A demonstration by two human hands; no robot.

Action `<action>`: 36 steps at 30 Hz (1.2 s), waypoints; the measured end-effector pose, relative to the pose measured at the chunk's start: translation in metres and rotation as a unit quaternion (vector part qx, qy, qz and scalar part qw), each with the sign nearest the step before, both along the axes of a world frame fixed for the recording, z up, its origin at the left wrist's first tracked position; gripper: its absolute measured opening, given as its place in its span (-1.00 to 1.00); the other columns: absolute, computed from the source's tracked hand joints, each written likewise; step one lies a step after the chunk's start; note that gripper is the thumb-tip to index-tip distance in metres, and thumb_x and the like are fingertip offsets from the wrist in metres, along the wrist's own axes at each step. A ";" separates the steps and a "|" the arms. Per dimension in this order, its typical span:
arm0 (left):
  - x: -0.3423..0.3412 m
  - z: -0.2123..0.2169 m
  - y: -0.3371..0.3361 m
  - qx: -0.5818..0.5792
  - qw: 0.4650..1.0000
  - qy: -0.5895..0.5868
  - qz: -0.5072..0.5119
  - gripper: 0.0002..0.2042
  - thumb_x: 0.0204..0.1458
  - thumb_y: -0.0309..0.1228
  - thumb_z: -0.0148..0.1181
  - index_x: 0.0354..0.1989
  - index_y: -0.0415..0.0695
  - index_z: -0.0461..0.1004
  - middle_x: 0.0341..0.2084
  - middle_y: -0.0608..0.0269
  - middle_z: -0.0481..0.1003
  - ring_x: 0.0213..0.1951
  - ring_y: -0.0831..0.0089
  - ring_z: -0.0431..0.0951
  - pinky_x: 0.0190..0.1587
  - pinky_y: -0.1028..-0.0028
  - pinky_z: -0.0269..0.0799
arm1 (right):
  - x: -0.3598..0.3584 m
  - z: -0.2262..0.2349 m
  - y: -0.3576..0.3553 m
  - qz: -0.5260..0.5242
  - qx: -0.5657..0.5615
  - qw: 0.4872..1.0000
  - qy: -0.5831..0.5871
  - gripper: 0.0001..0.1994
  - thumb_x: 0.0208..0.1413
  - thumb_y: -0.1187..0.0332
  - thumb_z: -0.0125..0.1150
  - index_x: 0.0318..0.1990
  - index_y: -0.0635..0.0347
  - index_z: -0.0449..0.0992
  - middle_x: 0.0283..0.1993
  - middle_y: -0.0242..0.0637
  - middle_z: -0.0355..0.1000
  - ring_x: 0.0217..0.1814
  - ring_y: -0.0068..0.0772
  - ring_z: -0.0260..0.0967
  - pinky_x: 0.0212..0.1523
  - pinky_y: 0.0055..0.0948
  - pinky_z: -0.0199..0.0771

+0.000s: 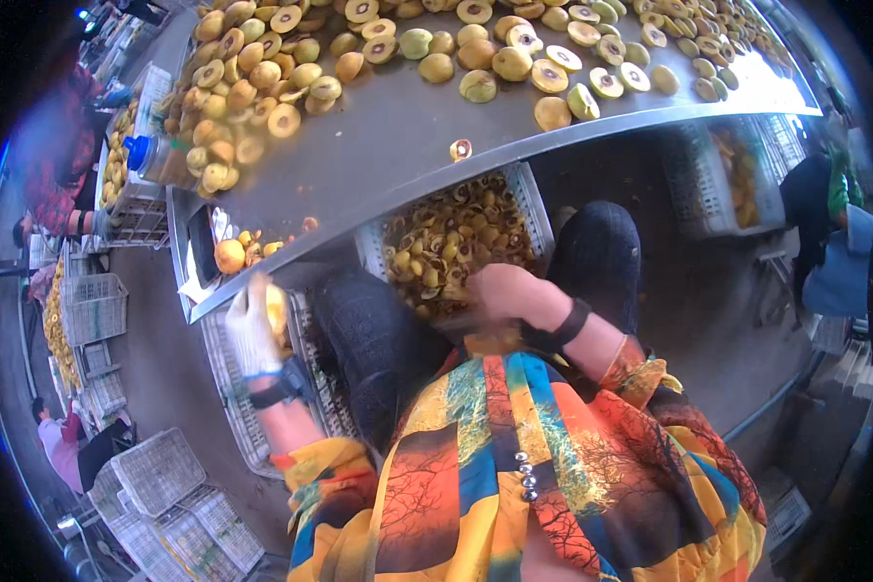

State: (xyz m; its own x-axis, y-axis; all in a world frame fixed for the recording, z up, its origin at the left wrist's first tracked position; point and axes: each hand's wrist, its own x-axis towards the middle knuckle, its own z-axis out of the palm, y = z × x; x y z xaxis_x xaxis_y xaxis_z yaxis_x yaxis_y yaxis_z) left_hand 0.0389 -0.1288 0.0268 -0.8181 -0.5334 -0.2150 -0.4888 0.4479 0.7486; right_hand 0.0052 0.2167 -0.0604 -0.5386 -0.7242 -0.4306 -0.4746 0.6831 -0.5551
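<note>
My left hand (252,330), in a white knit glove, is closed around a yellow fruit (277,310) just below the edge of the metal table (378,145). My right hand (504,296), bare and wearing a black wrist strap, hangs with curled fingers over a white plastic crate (538,209) filled with fruit scraps and pits; whether it holds something is not clear. Whole and halved yellow-green fruits (262,73) cover the table top. One halved fruit (461,149) lies alone near the table's front edge.
My knees in dark trousers (601,252) flank the scrap crate. Empty white crates (160,470) lie on the floor at lower left. More crates of fruit (116,160) stand at left beside other workers. A person in blue (839,262) sits at right.
</note>
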 end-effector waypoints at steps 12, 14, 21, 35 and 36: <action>-0.187 0.020 0.175 -0.338 0.822 0.181 -0.421 -0.60 -0.02 -0.10 0.08 -0.07 -0.07 0.42 -0.11 0.10 0.44 -0.04 0.20 0.42 0.01 0.34 0.31 | 0.007 0.002 0.009 -0.162 -0.116 0.976 0.094 -0.83 -0.09 0.33 0.07 -0.44 0.27 0.36 -0.60 -0.01 0.38 -0.51 0.05 0.38 -0.49 -0.12 0.37; -0.239 -0.007 0.226 -0.328 0.827 0.144 -0.434 -0.60 -0.04 -0.11 0.08 -0.05 -0.02 0.38 -0.15 0.08 0.42 -0.06 0.16 0.42 -0.01 0.29 0.33 | 0.009 0.005 0.018 -0.178 -0.129 0.970 0.107 -0.81 -0.09 0.32 0.08 -0.44 0.28 0.34 -0.63 -0.01 0.37 -0.57 0.05 0.37 -0.52 -0.09 0.36; -0.274 -0.050 0.279 -0.305 0.850 0.024 -0.429 -0.55 -0.19 -0.16 0.23 -0.10 -0.08 0.39 -0.19 0.00 0.45 -0.12 0.09 0.46 -0.07 0.23 0.39 | 0.012 0.003 0.044 -0.262 -0.118 0.951 0.119 -0.81 -0.07 0.33 0.07 -0.46 0.30 0.31 -0.63 0.05 0.36 -0.56 0.10 0.37 -0.51 -0.06 0.37; -0.077 -0.002 0.196 0.453 0.876 0.116 -0.117 -0.46 0.11 0.13 -0.20 -0.06 -0.14 0.32 -0.35 0.24 0.47 -0.40 0.53 0.47 -0.53 0.64 0.34 | -0.006 0.067 -0.004 -0.386 -0.208 0.893 0.101 -0.78 -0.01 0.35 0.11 -0.35 0.25 0.21 -0.57 0.11 0.35 -0.45 0.21 0.34 -0.46 -0.01 0.32; -0.074 -0.008 0.196 0.433 0.883 0.137 -0.118 -0.46 0.12 0.12 -0.21 -0.06 -0.14 0.32 -0.35 0.24 0.46 -0.39 0.53 0.47 -0.49 0.63 0.35 | -0.004 0.067 -0.007 -0.382 -0.204 0.896 0.104 -0.78 -0.01 0.36 0.11 -0.35 0.25 0.20 -0.57 0.10 0.35 -0.46 0.20 0.34 -0.46 -0.01 0.32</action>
